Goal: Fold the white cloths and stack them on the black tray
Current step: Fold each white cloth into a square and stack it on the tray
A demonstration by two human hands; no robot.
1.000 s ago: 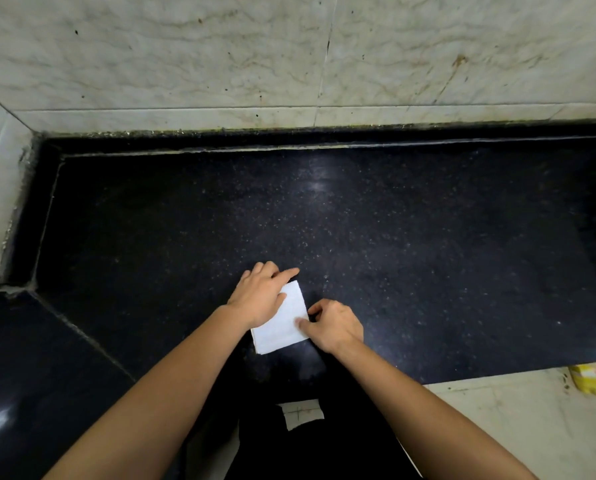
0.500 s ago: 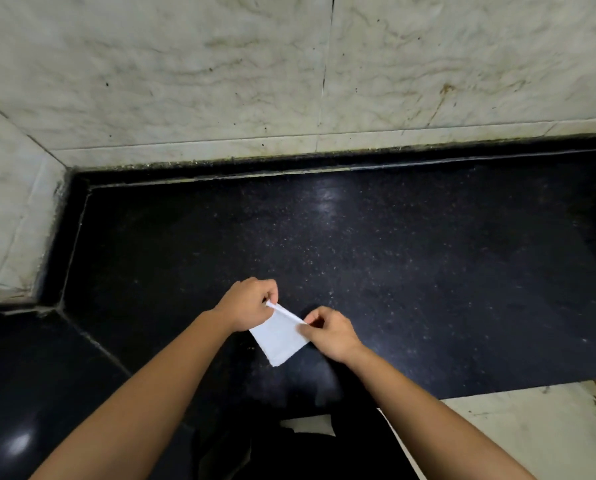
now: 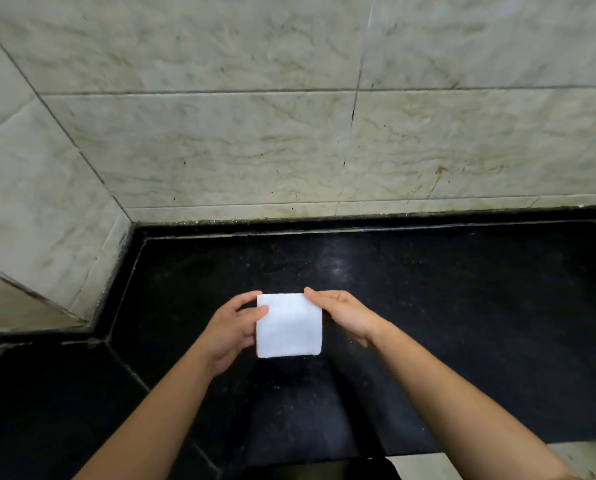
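Note:
A small white cloth [image 3: 287,325], folded into a near square, is held up above the black counter [image 3: 462,306] in the middle of the view. My left hand [image 3: 232,329] pinches its left edge, thumb on the front face and fingers behind. On the other side, my right hand [image 3: 346,315] holds the upper right edge, with the fingers lying along it. No black tray shows in this view.
Marbled wall tiles [image 3: 289,133] rise behind the counter and along the left side, meeting in a corner [image 3: 130,223]. A seam [image 3: 127,365] crosses the counter at the lower left. Pale floor [image 3: 428,465] shows past the counter's front edge.
The cloth has come up off the counter and now faces me as a flat square held between both hands. The view has tilted upward, showing more wall.

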